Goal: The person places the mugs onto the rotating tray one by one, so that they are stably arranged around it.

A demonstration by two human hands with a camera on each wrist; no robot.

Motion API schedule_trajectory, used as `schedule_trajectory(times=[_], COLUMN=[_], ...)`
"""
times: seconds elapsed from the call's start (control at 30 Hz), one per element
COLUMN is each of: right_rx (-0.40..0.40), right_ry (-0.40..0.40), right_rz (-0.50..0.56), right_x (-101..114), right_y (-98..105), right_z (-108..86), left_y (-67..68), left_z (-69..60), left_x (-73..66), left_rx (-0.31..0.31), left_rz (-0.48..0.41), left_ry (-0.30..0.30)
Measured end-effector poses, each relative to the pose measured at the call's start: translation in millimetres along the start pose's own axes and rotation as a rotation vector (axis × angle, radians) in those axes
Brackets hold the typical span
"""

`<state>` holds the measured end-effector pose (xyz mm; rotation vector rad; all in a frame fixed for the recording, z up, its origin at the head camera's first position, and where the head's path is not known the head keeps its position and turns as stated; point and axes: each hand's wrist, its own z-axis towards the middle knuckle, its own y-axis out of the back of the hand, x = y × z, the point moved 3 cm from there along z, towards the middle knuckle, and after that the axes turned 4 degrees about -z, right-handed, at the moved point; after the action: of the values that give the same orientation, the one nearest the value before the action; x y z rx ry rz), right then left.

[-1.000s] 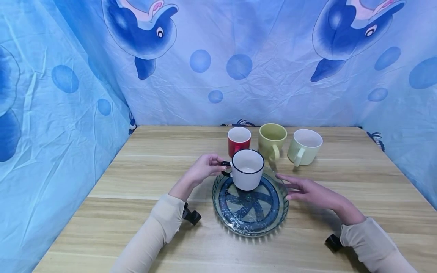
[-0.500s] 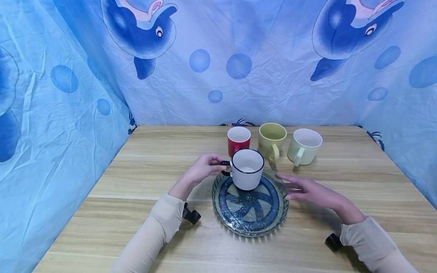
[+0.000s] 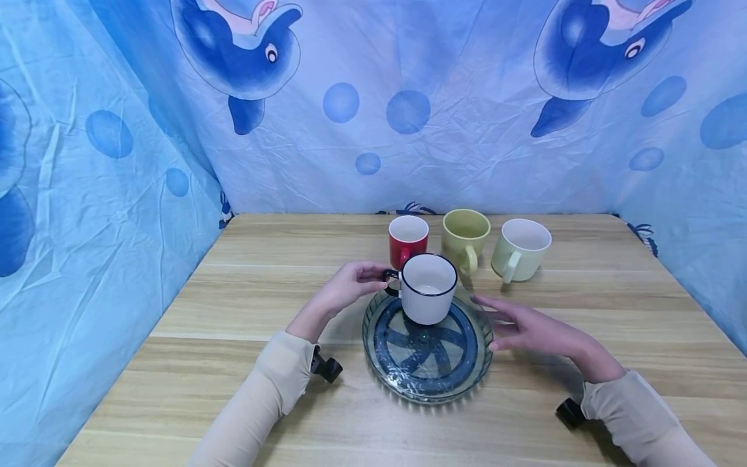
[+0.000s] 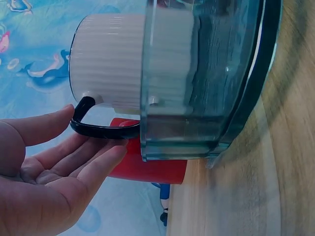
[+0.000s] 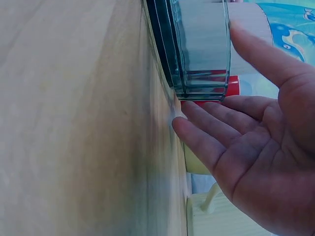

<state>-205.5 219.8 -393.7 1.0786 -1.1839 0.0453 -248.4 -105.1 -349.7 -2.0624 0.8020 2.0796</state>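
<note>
L hand at handle of wht mug: thumb & fingers well parted, not squeezed tog.; thumb tip right by handle's outer corner, other fingers slightly bent, just beyond it; can't tell if any touch. Wht mug upright in glass dish, twd its far side, handle to person's L. R hand beside dish's R wall, palm twd glass, fingers spread & nearly straight, thumb up near rim; fingertips v. close to glass, contact unclear. Behind dish, L to R: red mug, olive mug, pale grn mug, all upright on table.
</note>
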Motion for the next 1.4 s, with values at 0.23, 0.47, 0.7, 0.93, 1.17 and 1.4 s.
schedule_trajectory(times=[0.23,0.47,0.7,0.93,1.17,1.4], right_rx=[0.007,-0.009,-0.027,-0.023,-0.029,-0.031], right_ry=[0.025,0.01,0.013,0.008,0.018,0.028], right_rz=[0.019,-0.004,-0.008,-0.015,-0.014,-0.023], right_x=[2.2,-0.6,-1.4,-0.5,-0.4,3.4], right_y=[-2.0,-2.3,-0.2,2.0,2.6,2.7], right_z=[-1.1,-2.7,-3.8,-3.2,-2.3,-2.4], left_y=[0.1,-0.2,0.8,1.2,1.0,1.5], left_z=[0.3,0.1,1.3,0.2,-1.7,-1.4], left_x=[-0.6,-1.3,0.7,0.3,-2.7,-1.8], left_rx=[-0.012,-0.012,-0.007,0.0,0.013,0.011], left_rz=[-0.012,-0.023,-0.023,-0.005,0.001,-0.003], left_ry=[-0.002,-0.011,0.004,-0.016,-0.032,-0.02])
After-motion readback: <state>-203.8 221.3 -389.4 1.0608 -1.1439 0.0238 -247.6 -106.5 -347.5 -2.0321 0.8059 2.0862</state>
